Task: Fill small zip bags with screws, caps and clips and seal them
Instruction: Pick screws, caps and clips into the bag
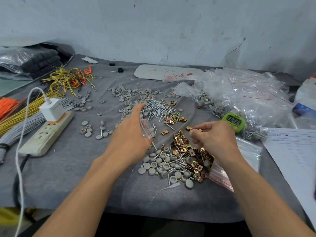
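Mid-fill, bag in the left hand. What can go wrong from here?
1. The left hand holds the small zip bag while its forefinger reaches toward the screws. The bag could tip and spill.
2. The right hand seems to pinch a clip away from the bag, so it could drop in transfer.
3. The near pile mixes all three parts, so a miscount is likely.

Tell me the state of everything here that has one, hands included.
Zip bag: partly filled, looks unsealed, held by the left hand.
Right hand: fingers curled, pinching clips.
Timer: on, digits showing.
Charger: plugged into the power strip.
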A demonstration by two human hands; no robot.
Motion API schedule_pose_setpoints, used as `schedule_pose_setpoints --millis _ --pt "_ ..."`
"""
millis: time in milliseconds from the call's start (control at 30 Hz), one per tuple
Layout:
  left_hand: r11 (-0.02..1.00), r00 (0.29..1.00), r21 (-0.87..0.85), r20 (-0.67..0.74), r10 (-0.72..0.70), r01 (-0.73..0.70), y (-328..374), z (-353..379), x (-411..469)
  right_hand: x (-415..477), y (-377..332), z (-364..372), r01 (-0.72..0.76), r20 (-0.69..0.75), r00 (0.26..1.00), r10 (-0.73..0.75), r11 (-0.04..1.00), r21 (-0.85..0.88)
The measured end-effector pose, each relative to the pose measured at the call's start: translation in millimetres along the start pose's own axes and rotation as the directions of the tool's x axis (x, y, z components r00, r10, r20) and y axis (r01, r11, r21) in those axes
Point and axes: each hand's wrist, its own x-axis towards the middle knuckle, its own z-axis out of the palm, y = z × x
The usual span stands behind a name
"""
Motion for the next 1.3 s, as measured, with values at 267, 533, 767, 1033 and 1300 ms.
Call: schedule_pose_setpoints --millis 267,533,767,1033,1300 --pt "1.000 1.000 0.019 0.005 -0.005 0.005 -0.8 -0.5 0.1 2.2 0.8 -2.8 -0.012 -0.009 1.000 0.012 1.000 0.010" --pt "1.000 1.000 0.025 -0.003 0.011 -0.011 0.7 -0.2 -1.6 8.8 2.7 -3.1 -0.102 -0.116 0.988 0.105 0.994 0.025" --pt "1.000 1.000 0.023 0.014 -0.003 0.003 -0.6 0.5 -1.5 10.3 3.3 -4.2 -0.144 -0.065 0.987 0.147 0.988 0.045" --pt "0.999 1.000 0.035 0.013 -0.004 0.004 1.4 0.4 -1.7 5.7 0.5 -6.4 0.016 -0.040 0.999 -0.019 0.997 -0.073" --pt "0.999 0.999 0.033 0.026 -0.021 0.021 3.2 -1.0 -2.4 3.0 -2.6 -9.1 0.060 -0.048 0.997 -0.066 0.991 -0.118"
